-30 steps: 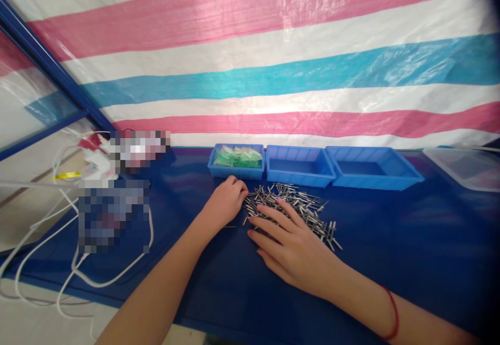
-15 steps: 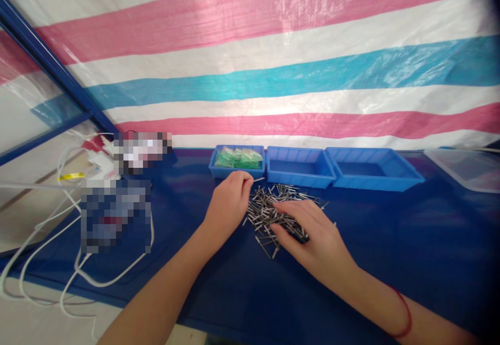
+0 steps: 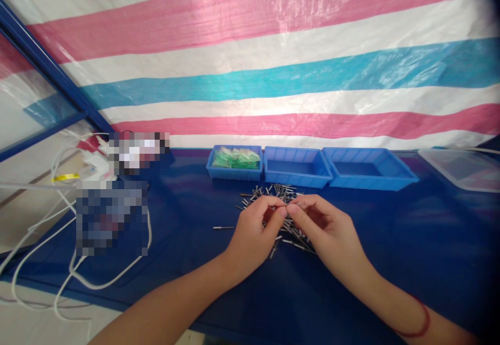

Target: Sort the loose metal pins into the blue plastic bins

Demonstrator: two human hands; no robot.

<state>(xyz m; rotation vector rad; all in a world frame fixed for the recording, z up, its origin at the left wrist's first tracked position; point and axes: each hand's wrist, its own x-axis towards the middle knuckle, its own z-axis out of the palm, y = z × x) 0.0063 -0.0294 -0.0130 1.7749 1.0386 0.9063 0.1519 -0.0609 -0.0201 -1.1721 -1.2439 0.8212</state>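
A pile of small metal pins (image 3: pixel 273 195) lies on the blue table cover (image 3: pixel 410 241). My left hand (image 3: pixel 252 235) and my right hand (image 3: pixel 326 230) meet just above the near side of the pile, fingertips pinched together and almost touching. Each pinch seems closed on something tiny, too small to name. One stray pin (image 3: pixel 223 228) lies alone to the left of my left hand.
Three blue bins stand in a row behind the pile: the left bin (image 3: pixel 235 163) holds green pieces, the middle bin (image 3: pixel 296 167) and right bin (image 3: pixel 369 169) look empty. White cables (image 3: pixel 58 261) trail at the left. A clear tray (image 3: pixel 461 168) sits far right.
Both hands left the pile and came together above its near edge. My right hand went from flat on the pins to a pinch. My left hand moved right and toward me.
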